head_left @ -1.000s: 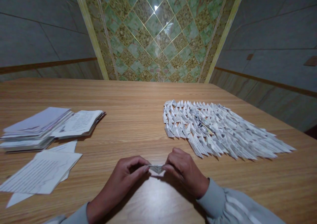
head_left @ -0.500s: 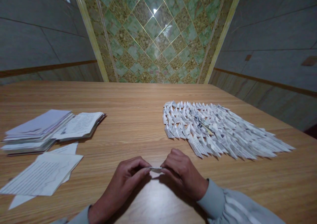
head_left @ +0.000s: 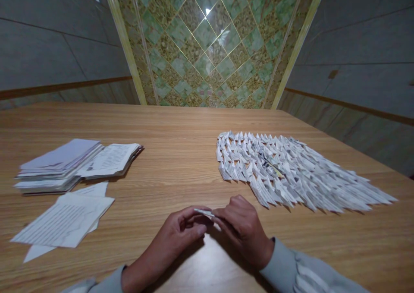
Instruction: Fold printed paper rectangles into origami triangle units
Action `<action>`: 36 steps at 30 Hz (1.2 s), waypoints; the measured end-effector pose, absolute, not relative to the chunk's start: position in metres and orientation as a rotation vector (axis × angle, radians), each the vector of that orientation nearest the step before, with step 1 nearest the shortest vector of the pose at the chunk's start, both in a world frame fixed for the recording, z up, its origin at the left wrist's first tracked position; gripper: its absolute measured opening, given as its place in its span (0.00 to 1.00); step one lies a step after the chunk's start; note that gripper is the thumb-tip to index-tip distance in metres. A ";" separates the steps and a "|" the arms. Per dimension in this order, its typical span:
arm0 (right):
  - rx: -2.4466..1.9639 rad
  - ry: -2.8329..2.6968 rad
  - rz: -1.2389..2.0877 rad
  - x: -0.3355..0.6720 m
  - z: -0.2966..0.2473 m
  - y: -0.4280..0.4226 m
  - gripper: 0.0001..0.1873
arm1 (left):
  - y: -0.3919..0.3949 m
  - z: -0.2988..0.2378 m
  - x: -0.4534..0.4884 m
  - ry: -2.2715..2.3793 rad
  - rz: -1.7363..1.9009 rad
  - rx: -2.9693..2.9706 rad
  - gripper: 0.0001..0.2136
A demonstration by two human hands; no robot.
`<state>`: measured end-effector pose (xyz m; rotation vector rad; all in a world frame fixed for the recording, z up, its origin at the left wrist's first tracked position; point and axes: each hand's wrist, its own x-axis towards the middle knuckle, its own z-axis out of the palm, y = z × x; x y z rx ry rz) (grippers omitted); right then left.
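My left hand (head_left: 176,234) and my right hand (head_left: 241,226) meet just above the wooden table (head_left: 181,163), near its front edge. Both pinch a small folded piece of printed paper (head_left: 204,212), which shows edge-on as a thin white strip between the fingertips. Beyond my right hand, several folded paper pieces (head_left: 291,172) lie packed in overlapping rows, spreading to the right. Grey sleeves cover both wrists.
At the left sits a stack of printed sheets (head_left: 61,165) with a second bundle (head_left: 111,159) leaning on it. Loose printed sheets (head_left: 64,219) lie in front of them. A tiled wall corner rises behind the table.
The paper piece has been pressed flatter and tilted edge-on. Both hands have closed in on each other and shifted slightly right and away from me.
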<state>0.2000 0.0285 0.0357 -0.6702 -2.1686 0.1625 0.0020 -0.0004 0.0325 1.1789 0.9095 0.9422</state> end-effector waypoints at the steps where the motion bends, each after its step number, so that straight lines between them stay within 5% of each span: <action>1: -0.681 -2.184 0.180 0.199 0.036 0.027 0.11 | -0.002 0.031 0.004 0.898 0.964 1.156 0.15; 13: -0.757 -2.351 0.357 0.189 0.033 0.018 0.14 | -0.005 0.028 0.006 1.030 1.159 0.970 0.21; 18: -0.773 -2.300 0.530 0.190 0.034 0.019 0.11 | -0.007 0.029 0.009 0.937 1.223 1.007 0.12; 25: -0.728 -2.357 0.682 0.191 0.033 0.018 0.15 | -0.008 0.025 0.006 1.044 1.251 1.093 0.09; 36: -0.837 -2.220 0.730 0.187 0.032 0.018 0.06 | -0.010 0.029 0.008 1.124 1.140 1.221 0.07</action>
